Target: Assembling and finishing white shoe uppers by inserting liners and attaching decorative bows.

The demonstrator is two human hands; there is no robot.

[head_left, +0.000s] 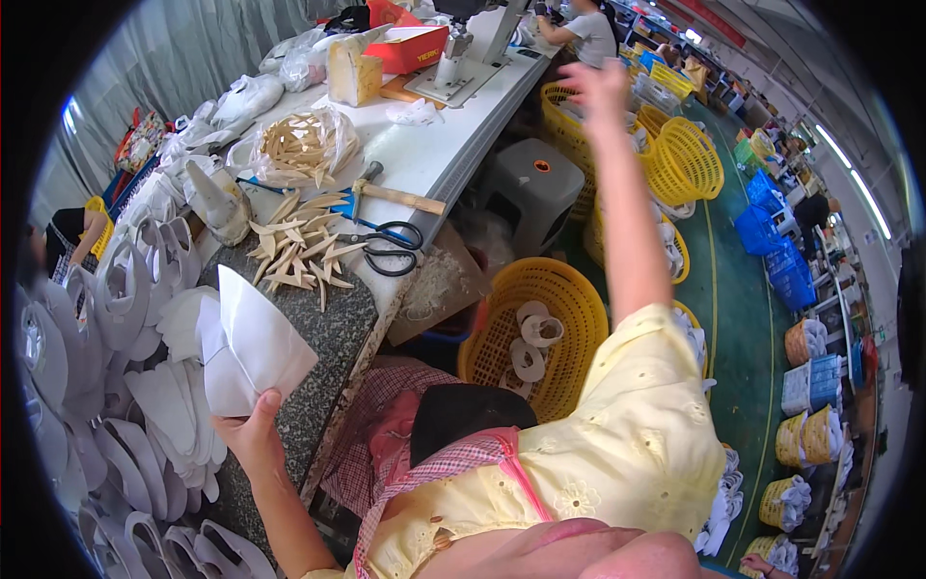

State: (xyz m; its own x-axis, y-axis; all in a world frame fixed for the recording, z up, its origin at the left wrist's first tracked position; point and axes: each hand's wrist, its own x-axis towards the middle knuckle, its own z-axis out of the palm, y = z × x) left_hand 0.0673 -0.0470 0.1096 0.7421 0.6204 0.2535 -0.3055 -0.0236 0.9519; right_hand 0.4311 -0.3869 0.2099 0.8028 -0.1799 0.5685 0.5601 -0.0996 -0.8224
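My left hand point(253, 425) pinches the lower edge of a white folded piece point(253, 338) with a seam down it, perhaps part of a shoe upper. It stands above the dark speckled slab point(333, 333), beside flat white cut pieces point(178, 410). My right hand point(596, 92) is raised far out to the right, above the yellow baskets, slightly blurred. Its fingers are apart with nothing visible in them. On the bench lie a loose pile of pale curved strips point(304, 236), black-handled scissors point(394, 249) and a wooden-handled hammer point(400, 198).
Stacked white looped pieces point(125, 289) crowd the left side. A plastic bag of pale strips point(307, 145), a red box point(410, 48) and a sewing machine point(451, 68) occupy the far bench. Below are a yellow basket point(473, 338) and grey stool point(535, 183). Another person point(590, 34) sits beyond.
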